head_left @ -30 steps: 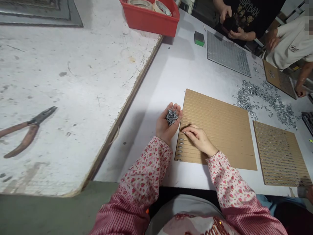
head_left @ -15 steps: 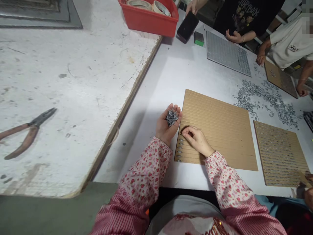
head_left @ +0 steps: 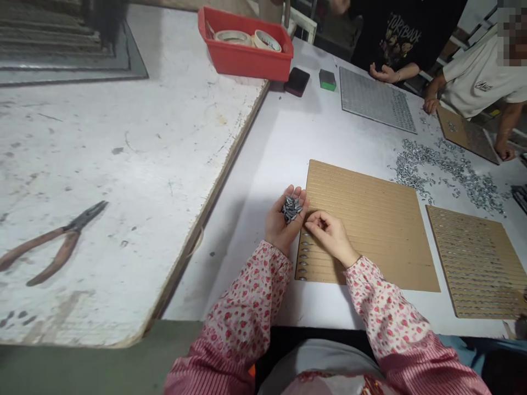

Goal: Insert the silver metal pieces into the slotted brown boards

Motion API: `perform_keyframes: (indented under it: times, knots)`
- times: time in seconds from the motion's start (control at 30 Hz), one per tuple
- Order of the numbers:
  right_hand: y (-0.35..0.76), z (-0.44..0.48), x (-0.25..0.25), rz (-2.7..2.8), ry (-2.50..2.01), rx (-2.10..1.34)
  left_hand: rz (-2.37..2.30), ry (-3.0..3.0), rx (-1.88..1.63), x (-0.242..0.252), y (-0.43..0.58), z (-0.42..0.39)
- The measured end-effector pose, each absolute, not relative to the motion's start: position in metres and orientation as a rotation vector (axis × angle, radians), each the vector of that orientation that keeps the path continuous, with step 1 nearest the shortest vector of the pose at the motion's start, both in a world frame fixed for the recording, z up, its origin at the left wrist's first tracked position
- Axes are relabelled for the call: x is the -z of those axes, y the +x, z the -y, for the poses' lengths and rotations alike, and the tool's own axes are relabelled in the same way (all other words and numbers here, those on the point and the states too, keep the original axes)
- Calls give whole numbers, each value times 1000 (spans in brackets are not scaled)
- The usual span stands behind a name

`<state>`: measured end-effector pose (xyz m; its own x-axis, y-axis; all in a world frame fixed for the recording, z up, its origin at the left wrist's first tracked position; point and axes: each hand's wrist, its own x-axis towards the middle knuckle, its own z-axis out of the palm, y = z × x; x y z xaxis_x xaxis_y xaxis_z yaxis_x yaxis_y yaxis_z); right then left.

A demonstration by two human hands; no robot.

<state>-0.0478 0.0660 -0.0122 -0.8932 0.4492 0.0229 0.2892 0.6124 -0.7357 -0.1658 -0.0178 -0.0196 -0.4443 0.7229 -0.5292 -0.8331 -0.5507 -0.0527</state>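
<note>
My left hand (head_left: pixel 280 224) is cupped palm up beside the board's left edge, cradling a heap of small grey metal pointed pieces (head_left: pixel 292 209). At the left edge of a brown grooved board (head_left: pixel 370 230), my right hand (head_left: pixel 331 236) has thumb and forefinger pinched together. Whatever is between those fingertips is too small or hidden to make out. Below them, a short column of similar grey pieces (head_left: pixel 303 257) sits along the board's left edge, one above another.
To the right lies another grooved board (head_left: pixel 477 263) with rows of pieces. Loose metal pieces (head_left: pixel 411 164) are scattered behind it. Pliers (head_left: pixel 74 236) rest on the left table, near a red bin (head_left: pixel 247 60) of tape rolls. Co-workers sit across, by a grey board (head_left: pixel 370 99).
The head view has shifted slightly, so things sit lower in the picture. A co-worker's hand has let go of the dark phone, which now lies on the table. My hands keep nearly the same pose.
</note>
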Motion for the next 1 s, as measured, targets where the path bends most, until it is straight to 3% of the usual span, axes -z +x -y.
perform_keyframes:
  times: [0.23,0.6,1.0]
  knots:
    - [-76,-70,10,2747,-514,-809,-292,-640,-2058,22,-161,14]
    - [-76,-65,24,2514,-368,-881,-472,-414,-2059,40,-162,24]
    - [-44,-75,32,1941,-839,-1752,-333,-466,-2004,22,-174,30]
